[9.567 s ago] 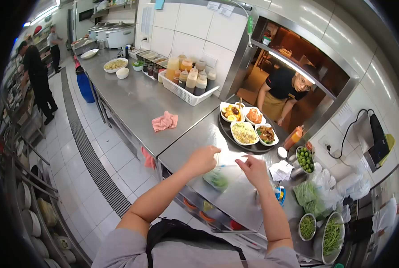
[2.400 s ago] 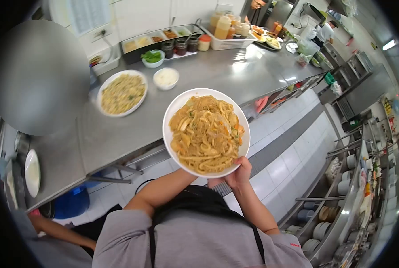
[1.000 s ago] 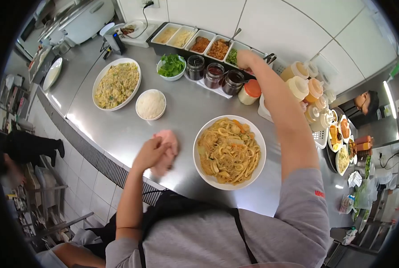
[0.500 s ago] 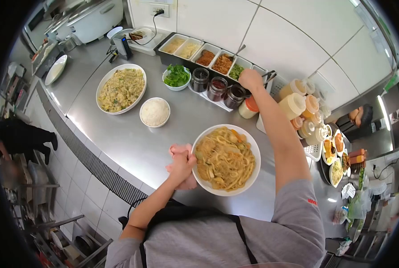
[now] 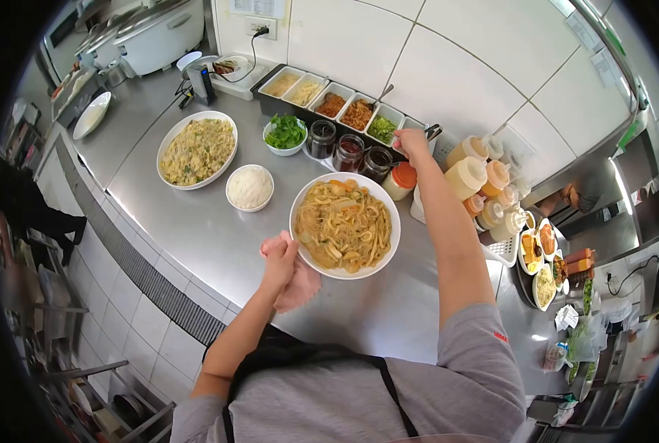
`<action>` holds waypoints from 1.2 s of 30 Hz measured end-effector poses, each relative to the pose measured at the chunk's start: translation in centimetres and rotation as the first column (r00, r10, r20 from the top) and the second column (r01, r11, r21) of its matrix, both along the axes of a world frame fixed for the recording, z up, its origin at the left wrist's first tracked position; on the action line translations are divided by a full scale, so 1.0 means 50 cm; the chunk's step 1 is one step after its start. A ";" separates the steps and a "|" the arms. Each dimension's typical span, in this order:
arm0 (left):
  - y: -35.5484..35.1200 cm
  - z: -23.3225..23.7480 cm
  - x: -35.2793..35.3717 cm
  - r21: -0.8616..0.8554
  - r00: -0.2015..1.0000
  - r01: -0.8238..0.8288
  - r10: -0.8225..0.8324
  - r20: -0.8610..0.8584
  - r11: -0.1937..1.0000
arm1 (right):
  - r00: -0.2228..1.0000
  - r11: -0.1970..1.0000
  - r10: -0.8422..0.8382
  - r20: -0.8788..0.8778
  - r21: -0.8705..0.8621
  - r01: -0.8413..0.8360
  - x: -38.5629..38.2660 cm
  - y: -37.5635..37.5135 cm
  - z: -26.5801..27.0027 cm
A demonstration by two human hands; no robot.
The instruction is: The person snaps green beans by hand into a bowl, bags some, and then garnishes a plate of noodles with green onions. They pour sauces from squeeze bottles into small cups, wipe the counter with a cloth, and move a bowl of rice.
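Note:
A white bowl of noodles (image 5: 345,225) sits on the steel counter in front of me. My left hand (image 5: 279,266) is closed around a pink cloth (image 5: 300,286), right against the bowl's left rim. Beyond the bowl, my right hand (image 5: 412,145) hovers by the front edge of a tub of chopped green onion (image 5: 383,127). Its fingers are pinched together, and what they hold, if anything, is too small to make out. Below that hand stands a red-lidded jar (image 5: 401,180).
A rice bowl (image 5: 249,187), an oval plate of food (image 5: 198,149) and a bowl of green leaves (image 5: 285,134) stand to the left. Dark jars (image 5: 349,151) line the topping rack. Squeeze bottles (image 5: 465,177) crowd the right, with filled dishes (image 5: 544,286) beyond.
The noodle bowl has shifted away from me and leftward, closer to the jars, my left hand and the cloth moving with it. My right hand has drawn slightly back from the green onion.

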State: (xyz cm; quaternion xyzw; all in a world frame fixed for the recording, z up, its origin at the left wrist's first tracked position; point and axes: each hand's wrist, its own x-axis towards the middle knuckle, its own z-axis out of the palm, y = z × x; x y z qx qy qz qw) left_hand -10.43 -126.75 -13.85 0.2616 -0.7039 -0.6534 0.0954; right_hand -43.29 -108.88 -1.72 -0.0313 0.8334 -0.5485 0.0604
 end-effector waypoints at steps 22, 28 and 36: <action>-0.102 0.173 0.115 0.501 0.996 -0.077 0.088 0.002 0.862 | 0.409 0.750 0.583 -0.702 0.658 0.061 0.445 0.082 0.084; -0.095 0.075 0.092 0.308 0.995 -0.011 0.041 -0.093 0.951 | 0.707 0.830 0.458 -0.539 0.544 -0.122 0.336 0.079 0.116; -0.041 0.036 0.063 -0.574 0.994 -0.046 -0.022 -0.110 0.817 | 0.853 0.346 0.468 -0.230 0.936 0.063 -0.003 -0.070 0.114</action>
